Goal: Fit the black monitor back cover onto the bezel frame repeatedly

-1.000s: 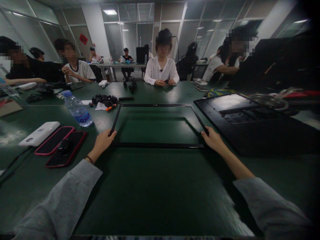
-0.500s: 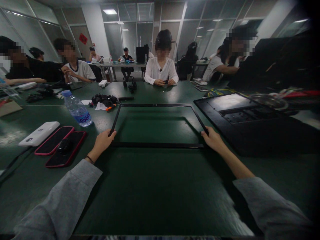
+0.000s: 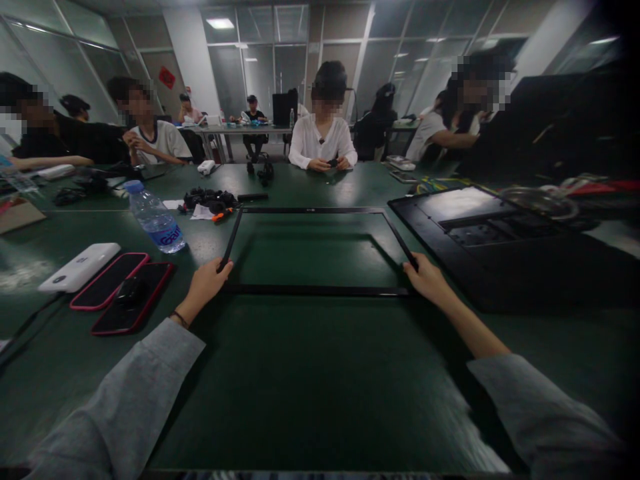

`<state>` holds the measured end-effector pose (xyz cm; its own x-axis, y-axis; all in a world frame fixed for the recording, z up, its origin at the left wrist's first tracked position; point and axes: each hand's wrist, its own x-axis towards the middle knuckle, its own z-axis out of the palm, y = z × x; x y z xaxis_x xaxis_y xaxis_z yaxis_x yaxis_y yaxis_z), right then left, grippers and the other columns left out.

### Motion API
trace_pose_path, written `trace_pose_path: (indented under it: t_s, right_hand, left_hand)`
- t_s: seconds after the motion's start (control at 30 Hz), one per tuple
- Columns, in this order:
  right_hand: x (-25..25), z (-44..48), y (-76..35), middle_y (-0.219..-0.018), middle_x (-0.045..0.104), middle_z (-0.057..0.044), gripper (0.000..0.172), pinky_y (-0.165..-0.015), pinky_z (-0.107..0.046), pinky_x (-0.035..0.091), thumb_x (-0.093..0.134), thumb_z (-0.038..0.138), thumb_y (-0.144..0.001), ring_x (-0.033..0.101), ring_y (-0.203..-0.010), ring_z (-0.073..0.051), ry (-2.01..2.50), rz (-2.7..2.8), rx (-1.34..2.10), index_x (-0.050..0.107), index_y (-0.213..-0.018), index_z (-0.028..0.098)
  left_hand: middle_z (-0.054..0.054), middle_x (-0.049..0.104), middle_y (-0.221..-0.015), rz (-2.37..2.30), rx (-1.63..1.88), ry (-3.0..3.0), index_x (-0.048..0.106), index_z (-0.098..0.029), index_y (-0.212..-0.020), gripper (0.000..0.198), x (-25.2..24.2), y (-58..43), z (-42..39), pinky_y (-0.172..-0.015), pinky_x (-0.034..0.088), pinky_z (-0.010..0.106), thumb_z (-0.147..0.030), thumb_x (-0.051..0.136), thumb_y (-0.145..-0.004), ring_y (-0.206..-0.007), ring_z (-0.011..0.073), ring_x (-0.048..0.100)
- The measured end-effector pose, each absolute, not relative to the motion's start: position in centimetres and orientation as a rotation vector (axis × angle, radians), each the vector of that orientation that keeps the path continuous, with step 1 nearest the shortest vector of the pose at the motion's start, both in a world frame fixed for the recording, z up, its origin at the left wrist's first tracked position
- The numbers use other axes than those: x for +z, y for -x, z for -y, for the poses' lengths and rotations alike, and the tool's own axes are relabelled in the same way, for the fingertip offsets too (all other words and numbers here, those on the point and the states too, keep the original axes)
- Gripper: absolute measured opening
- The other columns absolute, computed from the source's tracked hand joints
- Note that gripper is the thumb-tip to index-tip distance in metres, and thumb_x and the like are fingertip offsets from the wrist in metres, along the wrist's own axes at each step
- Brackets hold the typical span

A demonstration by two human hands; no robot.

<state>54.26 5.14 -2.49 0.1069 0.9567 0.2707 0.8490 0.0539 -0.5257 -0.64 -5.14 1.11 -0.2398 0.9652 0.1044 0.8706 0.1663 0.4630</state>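
Note:
A thin black rectangular bezel frame (image 3: 315, 291), like one from a monitor, is held between my hands over the green table (image 3: 320, 373). Its far edge carries a small pale logo, and the table shows through its open middle. My left hand (image 3: 207, 280) is closed around the left side bar near the front corner. On the opposite bar, my right hand (image 3: 424, 275) grips at about the same height, thumb inward. A shadow of the bezel falls on the table beneath it, so at least part of it is raised.
Right of the bezel lies a large black panel (image 3: 450, 260). To the left are a water bottle (image 3: 157, 220), a white device (image 3: 80, 267) and two red-edged phones (image 3: 133, 300). Black gear (image 3: 207, 200) sits beyond. A person in white (image 3: 323, 143) sits across the table.

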Motion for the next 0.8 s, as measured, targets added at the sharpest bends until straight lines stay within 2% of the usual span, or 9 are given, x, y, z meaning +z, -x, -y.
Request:
trace_pose_path:
  t_s: [0.37,0.53,0.8]
  right_hand:
    - [-2.61,-5.31,-54.38,-0.099,0.074,-0.016,0.048,-0.093,-0.050,0.054,0.050,0.037,-0.088,0.071,-0.096,-0.035,1.805,1.758,0.243,0.062,-0.127,0.013]
    - [-2.40,-5.12,-54.10,-0.093,0.074,-0.014,0.044,-0.089,-0.047,0.055,0.050,0.035,-0.087,0.071,-0.092,-0.033,1.797,1.760,0.206,0.064,-0.124,0.015]
    - [-2.24,-5.06,-54.04,-0.102,0.074,-0.016,0.044,-0.093,-0.047,0.055,0.051,0.033,-0.090,0.071,-0.102,-0.035,1.831,1.748,0.249,0.063,-0.127,0.013]
  left_hand:
    - [0.004,0.072,-0.081,-2.232,0.632,-1.780,0.068,-0.022,-0.097,0.044,0.93,0.87,5.00,-0.067,0.040,0.030,-0.056,0.040,-0.095,-0.078,0.0225,0.066]
    - [0.004,0.071,-0.080,-2.240,0.638,-1.785,0.066,-0.021,-0.094,0.043,1.05,0.69,5.06,-0.067,0.040,0.030,-0.055,0.041,-0.095,-0.076,0.0218,0.065]
    - [0.004,0.070,-0.079,-2.215,0.656,-1.783,0.065,-0.022,-0.092,0.043,1.03,0.74,5.06,-0.067,0.040,0.030,-0.057,0.040,-0.095,-0.075,0.0220,0.064]
